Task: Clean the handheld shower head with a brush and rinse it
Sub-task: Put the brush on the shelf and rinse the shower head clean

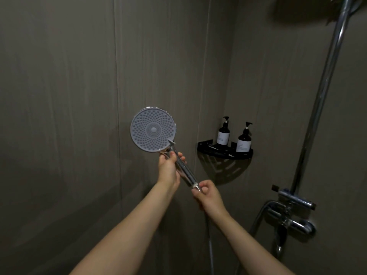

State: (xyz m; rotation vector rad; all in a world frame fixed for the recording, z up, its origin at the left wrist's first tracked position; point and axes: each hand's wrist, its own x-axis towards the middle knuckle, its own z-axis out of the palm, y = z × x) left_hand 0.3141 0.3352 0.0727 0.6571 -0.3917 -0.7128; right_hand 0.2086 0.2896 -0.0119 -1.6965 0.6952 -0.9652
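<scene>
Over on the left there is just the plain grey wall (59, 116) of the shower, and then comes the handheld shower head (153, 132), held up in the air in front of that wall with its round face full of little holes turned toward the person. The left hand (169, 167) is wrapped around the top of the shiny handle, just under the round part, and it grips it tight. A bit lower and to the right, the right hand (206, 193) pinches the bottom end of the handle, where the hose (210, 245) hangs down. No brush is in sight yet, so I think the person is only looking it over and getting ready. To do this well, I would keep the left hand firm so the head does not wobble, and let the right hand go free to fetch a brush. Further right, a black corner shelf (204, 146) sticks out from the wall with two dark pump bottles (223, 133) standing on it, well away from the hands. Last, on the far right, a silver pipe (325, 86) runs up the wall above the tap (294, 219), which will be needed for the rinse.
</scene>
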